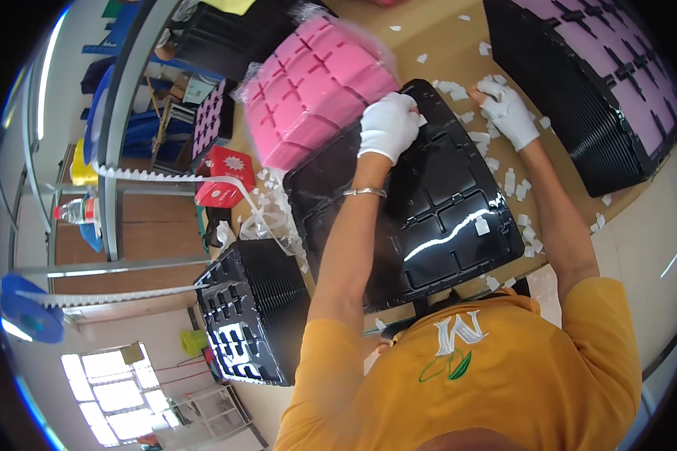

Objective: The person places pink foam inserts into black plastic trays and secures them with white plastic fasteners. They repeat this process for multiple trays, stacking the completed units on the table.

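In front of me lies a black plastic tray (pixel 444 218) with moulded compartments and a shiny surface. My left hand (pixel 388 129), in a white glove with bare fingertips, is over its far part, fingers curled in around a small white piece (pixel 422 119). Just right of the tray, my right hand (pixel 507 116), gloved the same way, hovers among scattered small white pieces (pixel 510 182). Its fingers are bent together; whatever they hold is too small to make out. Another white piece (pixel 482 225) rests on the tray's near right part.
Pink trays wrapped in clear film (pixel 308 90) stand beyond the tray. Tall stacks of black trays rise at the right (pixel 579 113) and lower left (pixel 278 293). A red box (pixel 224 177) and white strips (pixel 267 222) lie left, beside a metal rack (pixel 113 150) with a blue reel (pixel 34 308).
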Available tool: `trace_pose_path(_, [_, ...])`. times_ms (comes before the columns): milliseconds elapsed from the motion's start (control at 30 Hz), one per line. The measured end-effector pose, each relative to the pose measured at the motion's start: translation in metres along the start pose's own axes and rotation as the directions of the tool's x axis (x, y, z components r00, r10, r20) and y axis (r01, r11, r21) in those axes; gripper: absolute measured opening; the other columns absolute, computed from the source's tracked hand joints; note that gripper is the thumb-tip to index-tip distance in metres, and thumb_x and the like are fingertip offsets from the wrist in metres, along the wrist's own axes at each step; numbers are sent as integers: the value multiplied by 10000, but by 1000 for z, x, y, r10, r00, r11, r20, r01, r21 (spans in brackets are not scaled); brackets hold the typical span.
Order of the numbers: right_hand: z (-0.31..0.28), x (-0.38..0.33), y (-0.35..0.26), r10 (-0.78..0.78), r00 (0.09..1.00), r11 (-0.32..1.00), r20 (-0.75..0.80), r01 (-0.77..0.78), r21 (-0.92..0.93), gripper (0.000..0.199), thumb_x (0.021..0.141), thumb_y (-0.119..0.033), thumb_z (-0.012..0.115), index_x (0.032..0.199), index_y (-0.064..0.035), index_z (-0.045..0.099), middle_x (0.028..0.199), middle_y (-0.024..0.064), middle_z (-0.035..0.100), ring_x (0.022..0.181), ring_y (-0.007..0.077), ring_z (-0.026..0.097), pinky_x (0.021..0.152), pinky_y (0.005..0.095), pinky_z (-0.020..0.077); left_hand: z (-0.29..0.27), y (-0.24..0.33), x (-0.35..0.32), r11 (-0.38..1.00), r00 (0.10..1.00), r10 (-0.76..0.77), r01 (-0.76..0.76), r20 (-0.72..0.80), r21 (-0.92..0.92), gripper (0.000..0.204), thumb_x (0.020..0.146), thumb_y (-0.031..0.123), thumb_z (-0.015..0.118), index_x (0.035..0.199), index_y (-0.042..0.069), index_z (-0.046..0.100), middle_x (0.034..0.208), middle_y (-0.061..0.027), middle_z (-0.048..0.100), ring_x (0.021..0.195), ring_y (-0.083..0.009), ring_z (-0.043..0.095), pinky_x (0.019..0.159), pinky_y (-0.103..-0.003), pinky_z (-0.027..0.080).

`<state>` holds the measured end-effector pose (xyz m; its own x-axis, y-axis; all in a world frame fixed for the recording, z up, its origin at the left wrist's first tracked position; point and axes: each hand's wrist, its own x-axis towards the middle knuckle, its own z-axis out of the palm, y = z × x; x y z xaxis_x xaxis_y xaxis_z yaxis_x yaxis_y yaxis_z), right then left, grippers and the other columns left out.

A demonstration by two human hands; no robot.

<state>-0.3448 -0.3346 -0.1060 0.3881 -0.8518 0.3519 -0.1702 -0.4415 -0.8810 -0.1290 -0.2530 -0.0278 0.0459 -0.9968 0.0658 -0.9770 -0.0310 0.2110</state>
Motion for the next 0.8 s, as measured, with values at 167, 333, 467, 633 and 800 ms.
trace_pose_path(167, [-3, 0, 2, 107, 994, 992, 35, -108, 59, 245, 914, -255, 598, 941, -18, 653, 775, 44, 620, 680, 115, 570, 635, 276, 448, -1, 1, 2, 1000, 1000, 5, -5, -7, 15, 156, 791, 175, 592, 854, 87, 705, 936, -154, 676, 896, -351, 643, 819, -441, 499])
trace_pose_path(333, [5, -1, 2, 143, 989, 973, 26, -145, 179, 234, 911, -219, 627, 981, -1, 674, 774, 15, 602, 694, 93, 533, 650, 246, 429, 8, -15, 3, 999, 998, 34, -36, -54, -33, 124, 774, 164, 622, 845, 104, 705, 905, -126, 678, 865, -330, 650, 792, -429, 508])
trace_pose_path(467, [4, 3, 6, 116, 993, 988, 22, -117, 103, 234, 918, -221, 624, 980, 0, 672, 766, 13, 599, 698, 88, 527, 645, 244, 429, 22, -11, -5, 969, 901, 238, -244, -363, 31, 42, 749, 99, 644, 782, 111, 667, 827, -80, 642, 805, -295, 644, 738, -424, 506])
trace_pose_path(633, [5, 8, 4, -3, 997, 997, -81, 9, 80, 261, 878, -290, 616, 944, -45, 677, 729, 69, 633, 647, 177, 549, 642, 309, 446, 14, -2, -20, 989, 889, 148, -133, -434, 64, 99, 748, 123, 668, 840, 100, 698, 914, -99, 660, 889, -291, 640, 790, -389, 505])
trace_pose_path(800, [4, 10, 14, -84, 995, 996, -62, 84, -11, 272, 875, -302, 603, 948, -48, 670, 750, 68, 634, 691, 184, 532, 675, 311, 443, 20, -8, -8, 998, 965, -5, -12, -264, -64, 134, 742, 167, 678, 845, 89, 714, 968, -101, 660, 928, -302, 630, 821, -390, 497])
